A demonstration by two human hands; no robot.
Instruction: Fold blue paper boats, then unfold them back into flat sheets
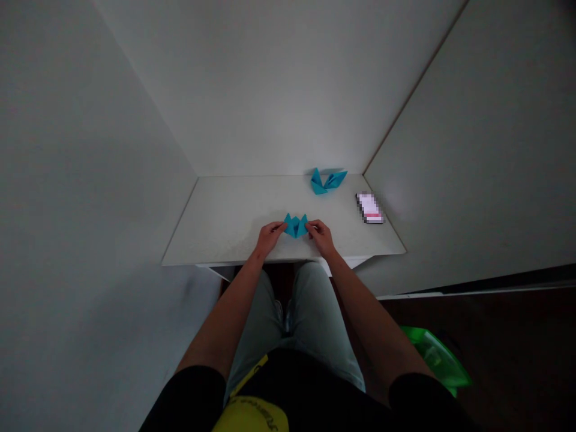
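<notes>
So both hands are mid-fold here: the left hand (270, 237) and right hand (320, 235) pinch either end of a folded teal origami paper (296, 225), low on a white tabletop (216, 222), with another pointed teal paper fold (327, 181) further ahead.

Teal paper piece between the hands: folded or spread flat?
Folded. The teal origami paper rises in pointed peaks along its top edge, held between the left hand and right hand.
</notes>
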